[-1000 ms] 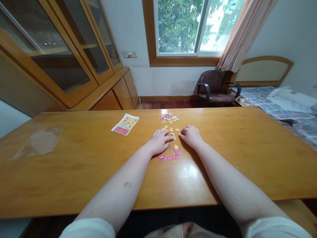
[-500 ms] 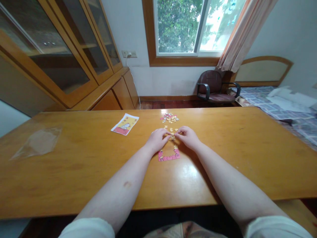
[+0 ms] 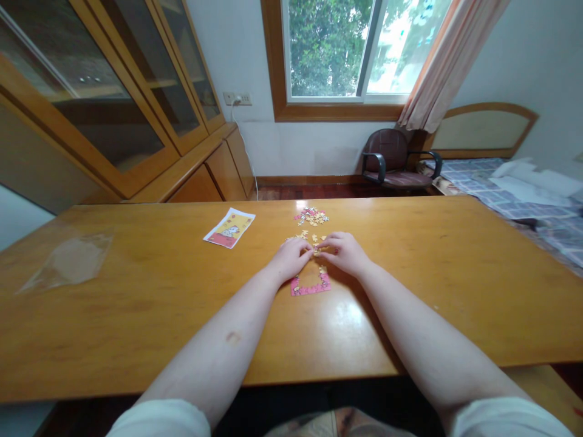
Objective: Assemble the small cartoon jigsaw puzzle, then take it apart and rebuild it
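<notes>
My left hand (image 3: 289, 258) and right hand (image 3: 346, 253) almost meet around a small yellow jigsaw piece (image 3: 315, 249); I can't tell if they grip it. The pink partly built puzzle border (image 3: 310, 289) lies just nearer me on the counter (image 3: 410, 303), with a heap of loose pieces (image 3: 312, 216) beyond my hands.

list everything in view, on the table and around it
wooden table: 1, honey yellow, filling the foreground
picture card: 1, yellow and pink, on the table left of the hands
clear plastic bag: 1, transparent, far left of the table
loose jigsaw pieces: many, yellow and pink, beyond the hands
jigsaw border: 1, pink and yellow, partly built, nearer than the hands
glass-fronted cabinet: 1, wood brown, left
wall socket: 1, white, on the back wall
window: 1, wood frame, back wall
curtain: 1, peach, right of the window
office chair: 1, dark maroon, back right
bed: 1, blue checked, far right
left hand: 1, bare, at the pieces above the border
right hand: 1, bare, fingertips meeting the left hand's
</notes>
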A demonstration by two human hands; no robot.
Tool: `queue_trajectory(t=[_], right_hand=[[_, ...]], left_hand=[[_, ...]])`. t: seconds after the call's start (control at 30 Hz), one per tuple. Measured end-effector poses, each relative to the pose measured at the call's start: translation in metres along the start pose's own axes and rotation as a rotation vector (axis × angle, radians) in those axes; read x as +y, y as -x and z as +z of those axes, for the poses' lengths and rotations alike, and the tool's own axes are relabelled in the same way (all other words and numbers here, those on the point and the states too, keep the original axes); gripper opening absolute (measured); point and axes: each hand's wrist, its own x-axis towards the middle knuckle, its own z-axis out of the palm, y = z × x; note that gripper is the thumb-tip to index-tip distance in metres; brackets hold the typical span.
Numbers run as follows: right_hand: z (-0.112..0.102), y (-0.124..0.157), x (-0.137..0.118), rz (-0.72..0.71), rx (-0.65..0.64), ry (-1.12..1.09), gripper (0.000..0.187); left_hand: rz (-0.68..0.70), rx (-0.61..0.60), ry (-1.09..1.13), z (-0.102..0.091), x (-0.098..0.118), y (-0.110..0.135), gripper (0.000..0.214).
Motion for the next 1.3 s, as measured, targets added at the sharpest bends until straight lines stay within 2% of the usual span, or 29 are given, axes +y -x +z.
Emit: queue_trajectory(t=[0.17,0.43,0.63,1.3], right_hand=[[-0.001,0.000,-0.002,0.012,-0.054,0.069,0.012],[-0.009,-0.001,-0.004,0.041,-0.236,0.072,0.011],[-0.009,-0.001,-0.003,0.044,-0.263,0.082,0.012],[-0.007,0.000,-0.002,0.031,-0.285,0.107,0.012]], left_hand=[[-0.008,-0.020,-0.020,-0.001,0.001,0.000,0.021],[0.011,-0.031,-0.129,-0.004,0.002,0.004,0.019],[0.065,-0.068,-0.147,-0.004,0.003,0.004,0.023],[0.052,-0.091,-0.119,-0.002,0.002,0.004,0.024]])
